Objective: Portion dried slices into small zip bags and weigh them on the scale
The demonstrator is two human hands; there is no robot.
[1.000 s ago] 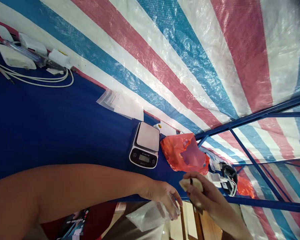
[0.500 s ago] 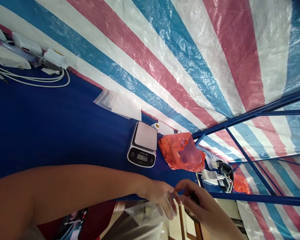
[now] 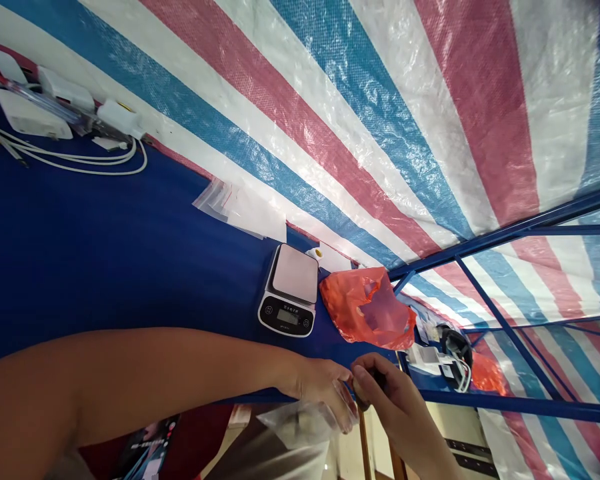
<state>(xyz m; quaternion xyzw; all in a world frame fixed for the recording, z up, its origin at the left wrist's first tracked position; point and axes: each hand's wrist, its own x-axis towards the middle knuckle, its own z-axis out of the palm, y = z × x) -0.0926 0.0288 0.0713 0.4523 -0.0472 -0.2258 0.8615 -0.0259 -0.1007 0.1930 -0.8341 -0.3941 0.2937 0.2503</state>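
Observation:
My left hand (image 3: pixel 327 392) is closed on a clear plastic bag (image 3: pixel 300 421), which hangs below the table's front edge. Close beside it, my right hand (image 3: pixel 393 400) is curled with thumb and index finger together, right by the left fingertips. A small dark object (image 3: pixel 362 403) shows under the right fingers, mostly hidden, so its kind is unclear. Beyond the hands, a white kitchen scale (image 3: pixel 295 275) with a black display panel stands on the blue table. Its weighing plate carries nothing.
A crumpled orange-red plastic bag (image 3: pixel 365 310) lies right of the scale. Clear zip bags (image 3: pixel 215 200) and white paper (image 3: pixel 257 215) rest along the striped tarp wall. White cables (image 3: pixel 105 160) and adapters (image 3: pixel 120 119) sit far left. Blue metal bars (image 3: pixel 503 320) frame the right side.
My right thumb and fingers have drawn together against the left fingertips, and the dark object now shows below them. The clear bag has shifted slightly. The whole view has moved a little.

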